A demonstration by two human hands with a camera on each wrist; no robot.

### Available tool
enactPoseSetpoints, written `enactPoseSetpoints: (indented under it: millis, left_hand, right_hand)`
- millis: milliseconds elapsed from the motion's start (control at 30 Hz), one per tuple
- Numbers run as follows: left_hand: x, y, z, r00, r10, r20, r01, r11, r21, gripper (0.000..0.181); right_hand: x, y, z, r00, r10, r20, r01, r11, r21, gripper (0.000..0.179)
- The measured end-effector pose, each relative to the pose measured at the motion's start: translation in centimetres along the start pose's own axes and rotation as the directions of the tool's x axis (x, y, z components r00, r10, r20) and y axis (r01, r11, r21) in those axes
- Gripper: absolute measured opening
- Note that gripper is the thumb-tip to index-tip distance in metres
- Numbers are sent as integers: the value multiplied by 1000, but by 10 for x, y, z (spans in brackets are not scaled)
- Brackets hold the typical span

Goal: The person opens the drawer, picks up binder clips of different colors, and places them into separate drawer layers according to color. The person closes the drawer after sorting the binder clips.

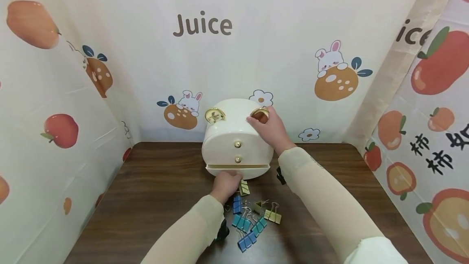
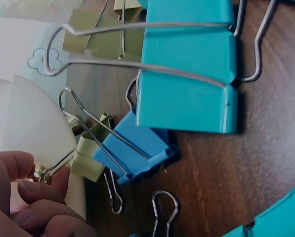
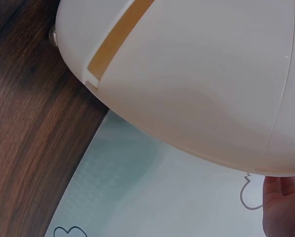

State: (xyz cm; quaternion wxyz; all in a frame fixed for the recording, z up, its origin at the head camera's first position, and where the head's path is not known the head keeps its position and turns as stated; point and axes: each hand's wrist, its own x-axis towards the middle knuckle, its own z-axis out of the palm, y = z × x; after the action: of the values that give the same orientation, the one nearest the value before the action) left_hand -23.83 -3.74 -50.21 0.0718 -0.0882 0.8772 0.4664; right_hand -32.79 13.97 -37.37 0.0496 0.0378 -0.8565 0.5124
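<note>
"Condition of the light?"

"Head view: bright, diffuse, even across the pale backdrop (image 1: 278,44). Source out of frame."

"Glare and shadow?"

"A grey sheen on the counter (image 1: 264,254) toward the near edge; pinpoint glints on the gold knobs (image 1: 237,144). Shadows faint, soft-edged."

"Distortion?"

"Present. Fruit prints (image 1: 33,23) stretch toward the left and right margins."

"And the wrist views?"

"Both dimmer. Left: the turquoise clip (image 2: 187,94), close to the lens, reads vivid and well defined; the backdrop at upper left is hazy, washed out. Right: the white cabinet (image 3: 196,89) registers greyish, shading gently along its lower edge, fine detail soft."
</note>
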Motion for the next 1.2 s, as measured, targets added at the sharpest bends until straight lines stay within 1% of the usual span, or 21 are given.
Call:
enactPoseSetpoints:
  millis: [67, 167, 267, 400, 467, 667, 933, 1133, 1200]
  left_hand:
    - [-2, 0, 0, 1000, 8, 1, -8, 1000, 6, 27]
    - [-4, -1, 0, 1000, 4, 8, -4, 1000, 16, 31]
    - [-5, -2, 1, 1000, 7, -1, -7, 1000, 11, 29]
    - [-8, -3, 2, 1000, 12, 4, -12, 1000, 0, 44]
    - [-10, -4, 2, 999, 32, 4, -32, 999, 9, 49]
    - [-19, -7, 2, 996, 91, -5, -91, 996, 4, 50]
    - [-25, -10, 5, 996, 92, -15, -92, 996, -21, 51]
    - [-30, -12, 3, 996, 87, 25, -86, 995, -39, 53]
    - [-31, -12, 2, 996, 88, 28, -87, 995, -37, 53]
  right_hand:
    - [0, -1, 0, 1000, 4, 6, -4, 1000, -3, 62]
    - [0, -2, 1, 1000, 14, 7, -14, 1000, -3, 62]
    - [-1, -3, 0, 1000, 22, 2, -22, 1000, -6, 64]
    - [-2, -6, 0, 1000, 22, 1, -22, 1000, -5, 65]
    - [-2, -6, 0, 1000, 21, 4, -21, 1000, -1, 64]
    - [-3, -6, 1, 1000, 30, 7, -30, 1000, 6, 66]
    - [-3, -5, 1, 999, 43, 11, -43, 999, 20, 67]
    - [-3, -4, 2, 1000, 25, -1, -25, 1000, 12, 66]
    - [-2, -4, 2, 1000, 20, -7, -20, 1000, 11, 65]
